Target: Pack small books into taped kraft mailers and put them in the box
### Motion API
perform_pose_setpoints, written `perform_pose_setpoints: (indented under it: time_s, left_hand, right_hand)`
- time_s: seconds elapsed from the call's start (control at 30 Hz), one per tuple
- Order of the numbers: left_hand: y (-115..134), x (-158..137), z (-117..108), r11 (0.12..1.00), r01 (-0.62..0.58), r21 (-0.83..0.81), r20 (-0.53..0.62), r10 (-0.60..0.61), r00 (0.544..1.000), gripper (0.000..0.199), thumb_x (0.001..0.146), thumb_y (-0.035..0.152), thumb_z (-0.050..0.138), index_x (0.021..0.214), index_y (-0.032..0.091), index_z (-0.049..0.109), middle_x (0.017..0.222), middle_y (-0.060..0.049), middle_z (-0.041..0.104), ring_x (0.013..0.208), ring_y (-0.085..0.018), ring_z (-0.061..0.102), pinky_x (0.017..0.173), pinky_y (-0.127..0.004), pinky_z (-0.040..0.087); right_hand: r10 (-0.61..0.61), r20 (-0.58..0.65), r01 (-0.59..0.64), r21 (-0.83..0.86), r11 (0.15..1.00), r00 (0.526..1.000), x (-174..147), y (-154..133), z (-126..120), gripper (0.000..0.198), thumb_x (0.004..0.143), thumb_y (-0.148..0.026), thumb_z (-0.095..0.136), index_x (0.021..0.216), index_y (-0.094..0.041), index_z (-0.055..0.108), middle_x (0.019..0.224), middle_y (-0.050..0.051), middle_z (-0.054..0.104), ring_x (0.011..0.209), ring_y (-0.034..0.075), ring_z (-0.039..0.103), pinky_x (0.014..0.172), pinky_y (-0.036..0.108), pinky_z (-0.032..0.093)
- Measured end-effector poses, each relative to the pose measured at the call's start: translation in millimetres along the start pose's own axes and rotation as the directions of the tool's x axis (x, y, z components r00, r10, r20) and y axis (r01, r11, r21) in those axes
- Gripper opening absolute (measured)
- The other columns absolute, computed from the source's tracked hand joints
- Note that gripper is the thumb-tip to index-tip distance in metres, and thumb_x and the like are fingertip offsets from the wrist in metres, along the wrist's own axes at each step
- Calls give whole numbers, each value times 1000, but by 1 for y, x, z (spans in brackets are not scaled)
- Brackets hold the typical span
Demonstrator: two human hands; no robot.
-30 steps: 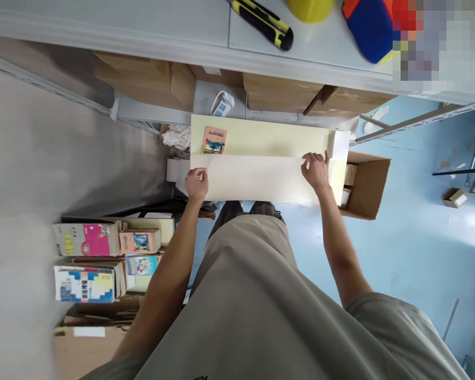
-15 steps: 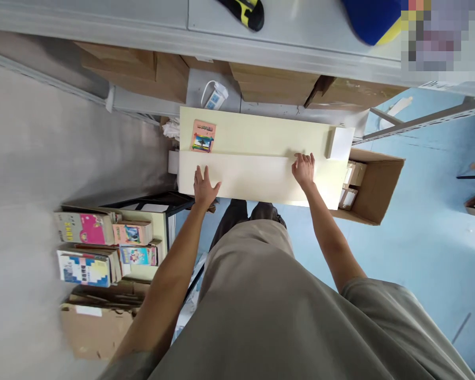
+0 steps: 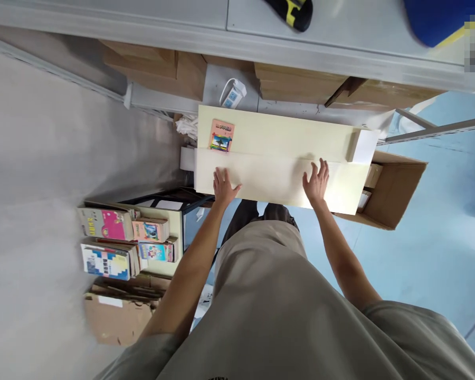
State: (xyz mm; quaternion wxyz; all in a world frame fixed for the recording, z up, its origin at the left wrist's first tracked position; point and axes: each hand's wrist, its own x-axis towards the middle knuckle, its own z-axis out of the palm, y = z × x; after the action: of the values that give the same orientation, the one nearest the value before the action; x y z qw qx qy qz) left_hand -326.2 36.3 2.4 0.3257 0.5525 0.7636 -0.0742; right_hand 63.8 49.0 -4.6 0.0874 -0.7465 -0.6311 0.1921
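A long white sheet of paper (image 3: 267, 177) lies along the near side of the cream tabletop (image 3: 288, 132). Flat on its left part rests my left hand (image 3: 224, 189), fingers and thumb spread. My right hand (image 3: 316, 183) is over the right part of the sheet with its fingers apart and slightly bent; whether the fingertips press on it I cannot tell. A pink booklet (image 3: 221, 135) with a tree picture lies at the back left, beside the sheet's far edge. At the right end of the tabletop is a white block or box (image 3: 364, 146).
An open cardboard box (image 3: 399, 190) stands right of the tabletop. Stacks of books (image 3: 106, 224) sit on a stand at lower left, near folded cardboard (image 3: 119, 316). Behind are a power strip (image 3: 234, 95), brown cartons (image 3: 301, 84) and a grey shelf (image 3: 174, 26) holding a black-and-yellow tool (image 3: 295, 13).
My right hand has opened from bent, gathered fingers to a spread hand over the sheet. The sheet lies flatter along its far edge. The whole view has shifted, with things appearing farther right.
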Motion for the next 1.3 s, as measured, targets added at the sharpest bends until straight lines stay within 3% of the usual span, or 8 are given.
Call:
perform_pose_setpoints:
  time_s: [0.2,0.43,0.5,0.67,0.77,0.9,1.17,1.3]
  left_hand:
    - [-9,-2,2,999,-49,-4,-8,49,999,106,105,51,82,187,8,31,197,-33,11,185,-51,12,144,-67,32]
    - [-26,-1,-10,988,-151,-32,32,152,988,90,109,43,74,184,9,38,197,-32,15,184,-52,20,142,-69,35]
    - [-37,7,-18,976,-210,-65,33,212,977,75,112,37,69,178,9,48,194,-31,25,181,-50,28,142,-66,37]
    - [-66,54,-47,940,-313,-136,17,318,948,43,111,23,60,150,17,74,157,-24,68,161,-40,57,140,-56,44]
    - [-75,88,-66,939,-304,-160,27,311,950,33,108,19,58,133,17,79,137,-22,78,142,-41,69,132,-57,50]
    - [-67,129,-87,949,-208,-238,-93,191,977,29,111,27,62,137,16,72,143,-23,75,133,-41,75,122,-54,56]
    - [-26,185,-79,937,-97,-335,-153,47,987,64,99,45,89,145,12,61,152,-33,65,142,-57,70,116,-66,62]
    - [-29,200,-76,936,-64,-346,-147,14,989,51,93,44,93,127,14,70,141,-30,70,141,-56,70,121,-69,59]
  right_hand:
    - [7,224,-15,33,999,975,-47,-79,29,49,111,-32,56,157,-16,63,182,31,47,174,45,38,133,71,48]
    - [4,402,-101,220,970,916,-14,-195,63,24,116,-33,60,127,-23,78,134,17,85,123,32,81,108,42,64]
    - [12,458,-168,302,938,889,6,-230,77,20,118,-37,63,109,-27,78,113,9,90,103,27,86,95,33,64]
    - [136,582,-481,493,725,802,46,-295,115,50,119,-51,67,77,-24,69,72,2,83,58,15,77,64,22,57]
    - [254,643,-649,503,571,722,53,-310,133,57,119,-53,68,71,-22,69,68,3,82,51,12,73,53,20,53]
    - [314,685,-745,527,408,657,53,-311,143,59,121,-47,68,68,-22,69,64,3,80,48,12,72,47,21,50]
    - [289,726,-773,516,370,624,56,-305,145,58,118,-56,71,73,-20,71,66,4,81,53,12,75,51,18,57]
    - [272,722,-764,544,347,637,55,-303,148,59,115,-61,75,72,-20,70,64,4,80,53,12,75,52,19,60]
